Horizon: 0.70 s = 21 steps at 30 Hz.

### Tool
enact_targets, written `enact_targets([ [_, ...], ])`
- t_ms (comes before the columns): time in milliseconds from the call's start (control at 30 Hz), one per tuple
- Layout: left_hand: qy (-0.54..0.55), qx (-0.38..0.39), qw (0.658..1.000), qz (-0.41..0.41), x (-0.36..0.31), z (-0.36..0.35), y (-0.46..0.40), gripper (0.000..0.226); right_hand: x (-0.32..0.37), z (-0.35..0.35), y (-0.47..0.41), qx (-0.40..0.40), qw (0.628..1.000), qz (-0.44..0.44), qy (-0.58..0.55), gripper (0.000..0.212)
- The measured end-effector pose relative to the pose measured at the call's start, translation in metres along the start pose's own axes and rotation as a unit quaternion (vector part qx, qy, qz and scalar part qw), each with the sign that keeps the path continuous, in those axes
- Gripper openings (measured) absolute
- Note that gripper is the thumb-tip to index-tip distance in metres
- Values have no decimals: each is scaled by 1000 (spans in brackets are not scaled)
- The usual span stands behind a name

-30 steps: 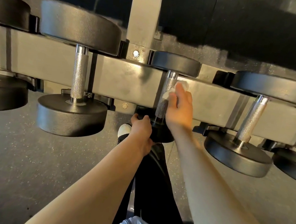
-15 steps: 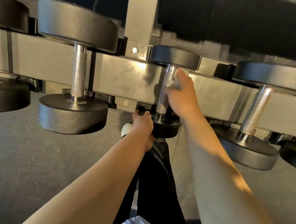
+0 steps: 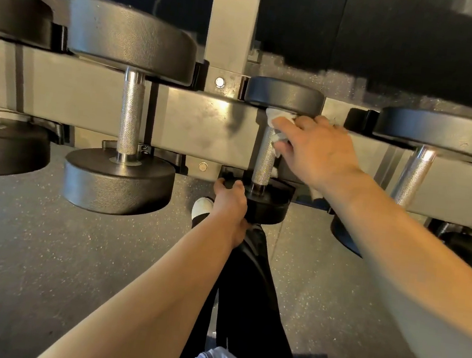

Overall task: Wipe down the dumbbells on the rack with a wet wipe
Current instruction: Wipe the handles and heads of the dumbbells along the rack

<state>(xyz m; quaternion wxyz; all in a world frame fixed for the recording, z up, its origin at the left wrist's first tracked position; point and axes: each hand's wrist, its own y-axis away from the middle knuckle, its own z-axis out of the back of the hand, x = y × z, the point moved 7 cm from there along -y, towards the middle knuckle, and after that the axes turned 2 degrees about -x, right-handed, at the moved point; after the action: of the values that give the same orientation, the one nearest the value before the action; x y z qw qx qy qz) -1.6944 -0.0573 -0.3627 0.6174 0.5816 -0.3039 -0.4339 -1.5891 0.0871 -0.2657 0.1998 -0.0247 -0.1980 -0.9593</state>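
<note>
A small black dumbbell (image 3: 265, 155) with a knurled steel handle rests across the grey rack (image 3: 94, 106), near the middle of the view. My right hand (image 3: 318, 147) presses a white wet wipe (image 3: 278, 118) against the top of the handle, just under the far head. My left hand (image 3: 229, 205) grips the near head of the same dumbbell from the left side. Part of the near head is hidden behind my left hand.
Larger dumbbells sit on the rack at the left (image 3: 129, 110) and at the right (image 3: 416, 169), close on both sides. A grey upright post (image 3: 232, 28) stands behind. Below are speckled rubber floor (image 3: 40, 243), my black-clad leg (image 3: 247, 285) and a white shoe (image 3: 202, 204).
My right hand has slid the wipe up the handle from its middle to the top, under the far head. My left hand has kept its hold on the near head.
</note>
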Motion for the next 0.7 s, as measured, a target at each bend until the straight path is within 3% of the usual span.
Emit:
enact_targets([
  [167, 56, 18, 998, 25, 1, -2, 4, 48, 14, -4, -26, 40, 999, -23, 11, 47],
  [300, 30, 16, 999, 6, -2, -3, 6, 50, 21, -13, -33, 11, 998, -65, -22, 44],
  [533, 59, 30, 998, 8, -5, -5, 17, 52, 14, -15, -3, -50, 991, 18, -119, 34],
  [633, 79, 37, 996, 13, -6, -5, 23, 52, 22, -31, 13, -4, 991, 69, -115, 28],
  [700, 81, 44, 996, 15, -7, -5, 26, 51, 28, -50, 28, 72, 986, 89, -121, 27],
])
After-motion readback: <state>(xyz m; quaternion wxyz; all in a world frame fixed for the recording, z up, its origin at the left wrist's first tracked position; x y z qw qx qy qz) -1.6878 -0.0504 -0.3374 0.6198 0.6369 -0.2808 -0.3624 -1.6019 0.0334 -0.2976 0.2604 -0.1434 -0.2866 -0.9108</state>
